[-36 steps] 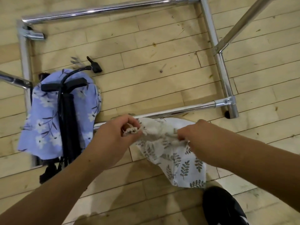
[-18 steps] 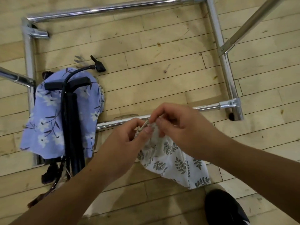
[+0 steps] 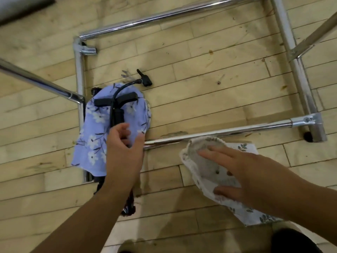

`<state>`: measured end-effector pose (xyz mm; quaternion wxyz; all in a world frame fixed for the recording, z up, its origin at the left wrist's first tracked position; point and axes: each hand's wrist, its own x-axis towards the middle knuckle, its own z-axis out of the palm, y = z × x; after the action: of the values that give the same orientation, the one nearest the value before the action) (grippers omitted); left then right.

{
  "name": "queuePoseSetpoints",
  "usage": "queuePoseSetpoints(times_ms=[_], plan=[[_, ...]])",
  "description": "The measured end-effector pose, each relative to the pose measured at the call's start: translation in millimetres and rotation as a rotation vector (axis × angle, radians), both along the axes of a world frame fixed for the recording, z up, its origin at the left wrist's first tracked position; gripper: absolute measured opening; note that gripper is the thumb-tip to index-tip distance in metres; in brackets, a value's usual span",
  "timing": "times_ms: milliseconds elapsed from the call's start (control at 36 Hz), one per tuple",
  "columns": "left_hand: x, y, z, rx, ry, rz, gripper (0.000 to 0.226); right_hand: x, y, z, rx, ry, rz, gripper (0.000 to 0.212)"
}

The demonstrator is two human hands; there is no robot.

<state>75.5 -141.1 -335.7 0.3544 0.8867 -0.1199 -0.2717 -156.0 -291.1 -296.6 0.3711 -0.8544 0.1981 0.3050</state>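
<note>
Right hand [image 3: 251,172] has fingers spread straight inside bag [image 3: 200,167] mouth, thumb on rim, bag beside rail [image 3: 228,132]; left hand [image 3: 124,152] over blue cloth [image 3: 93,143] by pump [image 3: 116,105], fingers loosely curled, gripping nothing.

- The white leaf-print bag [image 3: 204,161] is soft matt cloth.
- The lilac flowered cloth [image 3: 93,136] looks thin and smooth.
- The rack tubes [image 3: 228,129] are glossy chromed metal.
- The pump handle [image 3: 116,101] is matt black plastic.
- The floor [image 3: 200,99] is worn, scuffed wood.

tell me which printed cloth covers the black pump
The blue white-flowered cloth by the left hand; the white leaf-print cloth is under the right hand.
</note>
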Motion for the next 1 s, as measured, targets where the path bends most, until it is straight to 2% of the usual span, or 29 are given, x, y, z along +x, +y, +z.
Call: queuePoseSetpoints(times_ms=[83,167,306,389,528,667,806,1000], plan=[[30,11,-7,0.140,-0.118,-0.038,0.059,-1,7,2,-0.001,-0.028,-0.037,0.097],[37,15,-12,0.283,-0.229,-0.162,0.066,1,12,0,0.007,-0.039,-0.059,0.091],[33,14,-20,0.398,-0.376,-0.239,0.086,-2,16,-6,0.012,-0.081,-0.153,0.090],[38,16,-21,0.416,-0.456,-0.272,0.090,-6,17,-9,0.028,-0.098,-0.220,0.083],[51,21,-18,0.290,-0.228,-0.228,0.097,-13,16,-12,0.069,-0.153,-0.322,0.068],[40,9,-7,0.199,-0.157,-0.216,0.081,-12,14,-8,0.126,-0.203,-0.391,0.067],[14,-15,15,0.118,-0.051,-0.236,0.041,-9,11,1,0.187,-0.225,-0.468,0.083],[-20,-58,58,0.041,0.222,-0.276,0.025,2,8,24,0.433,-0.227,-0.645,0.103]])
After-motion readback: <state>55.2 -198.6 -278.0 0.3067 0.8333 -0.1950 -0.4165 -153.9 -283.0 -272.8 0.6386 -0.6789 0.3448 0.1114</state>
